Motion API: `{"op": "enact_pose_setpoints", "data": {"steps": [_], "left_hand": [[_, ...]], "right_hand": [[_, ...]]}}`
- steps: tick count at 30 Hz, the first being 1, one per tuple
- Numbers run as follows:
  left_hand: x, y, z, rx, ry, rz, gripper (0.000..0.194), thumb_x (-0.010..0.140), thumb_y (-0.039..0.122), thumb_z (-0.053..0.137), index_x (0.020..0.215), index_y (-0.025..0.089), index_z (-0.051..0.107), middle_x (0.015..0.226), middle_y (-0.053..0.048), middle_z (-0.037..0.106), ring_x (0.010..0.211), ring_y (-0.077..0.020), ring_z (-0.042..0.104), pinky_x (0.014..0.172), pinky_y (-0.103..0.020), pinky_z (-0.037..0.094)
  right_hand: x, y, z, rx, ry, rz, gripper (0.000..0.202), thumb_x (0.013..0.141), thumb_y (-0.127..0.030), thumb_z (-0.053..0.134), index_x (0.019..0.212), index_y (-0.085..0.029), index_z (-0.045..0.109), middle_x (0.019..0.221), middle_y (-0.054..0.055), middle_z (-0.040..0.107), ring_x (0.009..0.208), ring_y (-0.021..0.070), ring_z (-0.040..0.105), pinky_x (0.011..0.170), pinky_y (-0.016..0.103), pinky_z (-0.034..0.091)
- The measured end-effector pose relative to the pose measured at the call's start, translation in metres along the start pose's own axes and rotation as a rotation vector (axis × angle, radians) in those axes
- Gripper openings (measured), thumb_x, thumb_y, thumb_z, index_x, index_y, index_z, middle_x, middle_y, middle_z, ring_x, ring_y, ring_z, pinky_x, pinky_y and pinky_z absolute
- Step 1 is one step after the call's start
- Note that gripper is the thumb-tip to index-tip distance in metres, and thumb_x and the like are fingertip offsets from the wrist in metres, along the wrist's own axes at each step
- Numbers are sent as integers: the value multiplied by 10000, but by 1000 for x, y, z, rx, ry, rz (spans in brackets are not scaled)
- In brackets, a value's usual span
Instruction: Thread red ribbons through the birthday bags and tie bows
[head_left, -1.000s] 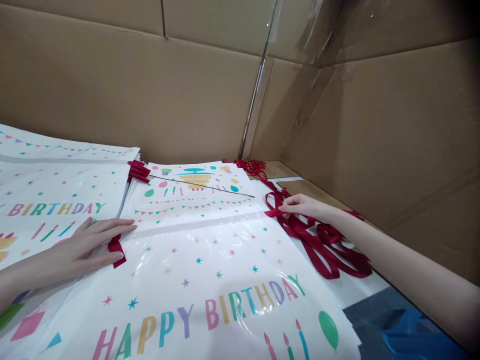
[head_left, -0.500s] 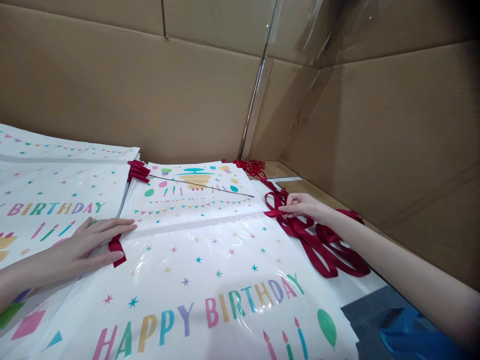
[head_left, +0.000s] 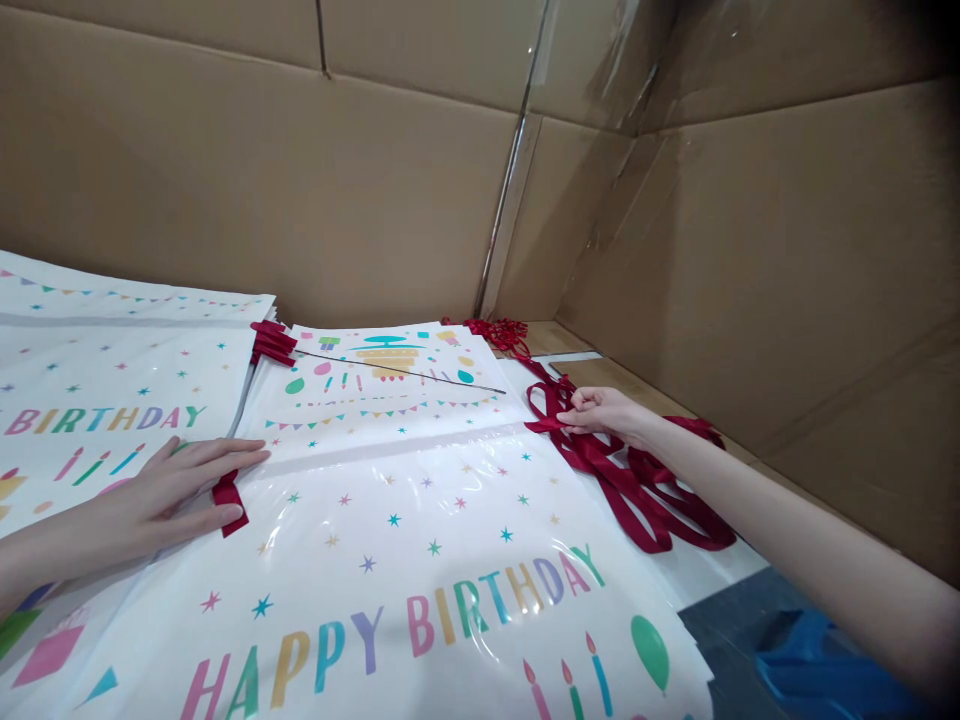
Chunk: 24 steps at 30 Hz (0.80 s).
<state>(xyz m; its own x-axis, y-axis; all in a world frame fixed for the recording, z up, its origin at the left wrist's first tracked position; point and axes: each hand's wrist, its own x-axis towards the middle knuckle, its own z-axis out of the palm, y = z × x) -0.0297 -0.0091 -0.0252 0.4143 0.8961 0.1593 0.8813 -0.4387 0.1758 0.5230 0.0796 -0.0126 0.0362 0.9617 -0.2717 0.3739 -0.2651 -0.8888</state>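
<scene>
Before me lies a stack of white, glossy "HAPPY BIRTHDAY" sheets printed with stars, candles and balloons. At its left edge my left hand rests flat, fingers stretched out, over a short piece of dark red ribbon that shows between thumb and fingers. By the right edge my right hand pinches the end of a long dark red ribbon, whose loops hang and lie below the hand. A thin dark rod crosses the far part of the sheets.
A second stack of birthday sheets lies at left, with folded red ribbon pieces at its corner. A tangle of red cord sits behind. Cardboard walls close off the back and right. Something blue is low at right.
Almost nothing has changed. The view has shifted very slightly; both hands keep their places and the right hand still pinches the ribbon.
</scene>
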Motion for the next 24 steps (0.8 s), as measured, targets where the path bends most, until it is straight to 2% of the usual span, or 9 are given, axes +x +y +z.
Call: {"op": "enact_pose_setpoints", "data": {"steps": [4,8,11,19,21,24], "left_hand": [[0,0,-2,-48,-47,-29,516,844,602,385,1325,427,459,1412,82,445,1294,-316,367,1056,-488,320],[0,2,-3,-47,-45,-37,501,840,603,380,1318,467,444,1411,116,435,1297,-297,361,1055,-475,322],[-1,2,-3,-37,-19,-33,512,825,617,379,1314,481,443,1402,116,446,1297,-295,366,1051,-468,336],[1,8,-4,-35,-25,-31,477,833,614,371,1297,521,438,1371,112,476,1281,-319,404,1083,-573,257],[2,8,-5,-30,-31,-33,484,843,620,354,1302,496,449,1378,99,473,1275,-312,416,1102,-569,212],[2,7,-7,-34,-78,-40,519,848,616,388,1322,420,462,1412,76,445,1290,-291,390,1116,-500,182]], "right_hand": [[2,2,-1,26,9,11,583,356,-406,899,586,-206,402,563,-12,564,634,171,645,615,271,564],[3,3,-1,65,2,17,567,371,-392,900,587,-202,412,555,-23,562,626,149,640,658,255,563],[3,4,-1,58,-2,17,554,388,-391,895,584,-196,415,559,-22,564,615,138,634,627,234,551],[5,5,1,53,45,60,475,444,-282,887,602,-190,448,558,-21,583,595,127,631,515,185,498],[7,7,0,66,39,61,454,462,-257,882,609,-189,458,558,-21,587,594,122,633,521,176,503],[10,11,-3,73,7,64,418,495,-250,870,614,-183,474,564,-13,596,586,119,637,515,163,508]]}}
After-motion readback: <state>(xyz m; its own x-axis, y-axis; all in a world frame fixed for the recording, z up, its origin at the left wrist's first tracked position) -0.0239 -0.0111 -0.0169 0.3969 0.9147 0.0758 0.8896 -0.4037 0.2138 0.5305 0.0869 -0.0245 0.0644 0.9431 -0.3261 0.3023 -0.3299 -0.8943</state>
